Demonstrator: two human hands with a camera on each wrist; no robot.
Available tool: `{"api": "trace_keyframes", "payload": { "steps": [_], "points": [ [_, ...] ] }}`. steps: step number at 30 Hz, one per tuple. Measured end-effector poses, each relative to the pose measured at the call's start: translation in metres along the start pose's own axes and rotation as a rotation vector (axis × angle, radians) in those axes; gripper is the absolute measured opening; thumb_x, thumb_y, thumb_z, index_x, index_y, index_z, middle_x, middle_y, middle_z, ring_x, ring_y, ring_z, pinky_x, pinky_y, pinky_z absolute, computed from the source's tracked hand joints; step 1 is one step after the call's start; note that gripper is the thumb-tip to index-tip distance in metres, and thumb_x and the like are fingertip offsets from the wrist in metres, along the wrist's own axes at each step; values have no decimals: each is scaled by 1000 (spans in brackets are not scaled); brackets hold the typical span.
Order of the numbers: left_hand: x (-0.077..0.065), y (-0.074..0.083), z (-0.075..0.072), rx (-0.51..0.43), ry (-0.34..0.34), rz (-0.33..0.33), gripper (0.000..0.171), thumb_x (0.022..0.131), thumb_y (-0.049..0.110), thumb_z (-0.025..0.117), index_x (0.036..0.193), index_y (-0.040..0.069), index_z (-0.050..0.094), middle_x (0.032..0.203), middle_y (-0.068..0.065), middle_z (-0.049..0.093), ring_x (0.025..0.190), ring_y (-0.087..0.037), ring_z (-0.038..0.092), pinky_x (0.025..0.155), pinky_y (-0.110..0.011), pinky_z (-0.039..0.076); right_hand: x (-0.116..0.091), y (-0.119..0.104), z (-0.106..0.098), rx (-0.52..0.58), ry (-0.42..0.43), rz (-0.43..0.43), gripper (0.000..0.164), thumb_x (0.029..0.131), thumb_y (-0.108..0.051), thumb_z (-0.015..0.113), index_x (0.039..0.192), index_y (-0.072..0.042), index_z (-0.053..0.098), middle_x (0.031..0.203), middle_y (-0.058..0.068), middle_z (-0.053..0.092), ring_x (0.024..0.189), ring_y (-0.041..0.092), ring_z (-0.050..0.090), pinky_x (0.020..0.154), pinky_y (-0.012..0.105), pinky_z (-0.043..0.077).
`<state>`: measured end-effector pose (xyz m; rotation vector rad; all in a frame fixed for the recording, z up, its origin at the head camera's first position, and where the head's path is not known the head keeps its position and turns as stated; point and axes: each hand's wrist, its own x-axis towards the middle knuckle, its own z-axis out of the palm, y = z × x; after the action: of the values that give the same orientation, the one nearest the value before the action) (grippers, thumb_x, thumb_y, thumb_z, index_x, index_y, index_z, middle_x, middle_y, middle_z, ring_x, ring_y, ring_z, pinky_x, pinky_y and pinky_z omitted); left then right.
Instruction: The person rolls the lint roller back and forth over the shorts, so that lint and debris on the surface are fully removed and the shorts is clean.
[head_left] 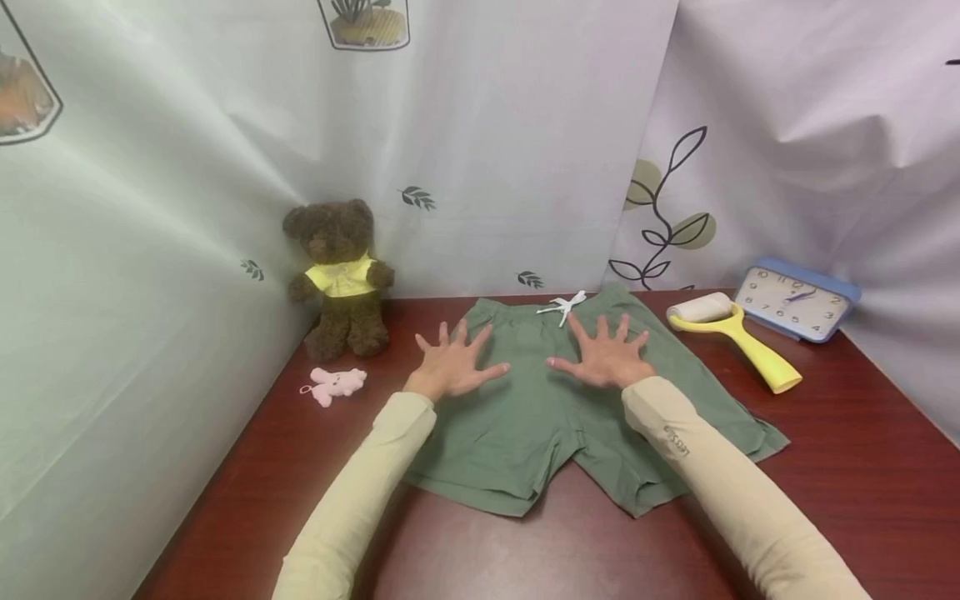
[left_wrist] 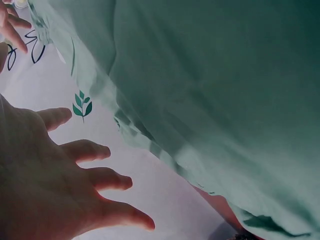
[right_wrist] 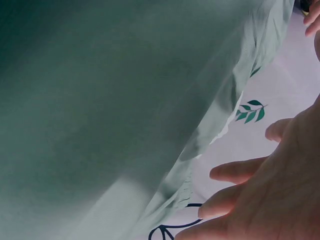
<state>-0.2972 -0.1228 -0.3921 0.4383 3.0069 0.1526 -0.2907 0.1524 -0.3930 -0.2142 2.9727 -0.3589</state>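
Green shorts [head_left: 517, 433] lie spread on a dark red table, waistband toward the back wall, with a white drawstring [head_left: 564, 308] tied in a bow. Over the left side of the shorts is my left hand [head_left: 453, 367], fingers spread and palm down. My right hand [head_left: 606, 358] is spread the same way over the upper right part. Both wrist views show a gap between each palm and the green cloth, so the hands appear to hover above it. In the left wrist view the left hand [left_wrist: 65, 180] has straight, separated fingers; neither hand holds anything.
A brown teddy bear [head_left: 345, 321] in a yellow shirt sits at the back left, a small pink plush keychain [head_left: 336, 384] before it. At the right lie a yellow-handled lint roller [head_left: 757, 350] and a blue alarm clock [head_left: 797, 302]. Printed cloth walls [head_left: 510, 167] border the table.
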Motion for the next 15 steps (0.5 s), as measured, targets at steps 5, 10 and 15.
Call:
{"api": "trace_keyframes", "payload": {
  "steps": [5, 10, 15],
  "points": [
    [-2, -3, -2, 10, -2, -2, 90, 88, 82, 37, 162, 36, 16, 170, -17, 12, 153, -54, 8, 109, -85, 5, 1, 2, -5, 0, 10, -2, 101, 90, -79, 42, 163, -24, 1, 163, 38, 5, 145, 66, -10, 105, 88, 1],
    [-6, -8, -5, -4, 3, 16, 89, 89, 80, 40, 162, 35, 17, 169, -19, 13, 153, -55, 9, 108, -86, 5, -1, 14, -12, 6, 46, -10, 98, 91, -76, 44, 164, -22, 4, 162, 38, 8, 146, 67, -6, 106, 88, 4],
    [-16, -22, -5, -31, -7, 45, 88, 90, 76, 44, 162, 31, 20, 168, -21, 16, 152, -56, 12, 107, -87, 9, -5, 42, -20, 4, 96, -6, 95, 95, -69, 45, 163, -17, 5, 160, 40, 12, 146, 67, 1, 106, 87, 14]
  ]
}}
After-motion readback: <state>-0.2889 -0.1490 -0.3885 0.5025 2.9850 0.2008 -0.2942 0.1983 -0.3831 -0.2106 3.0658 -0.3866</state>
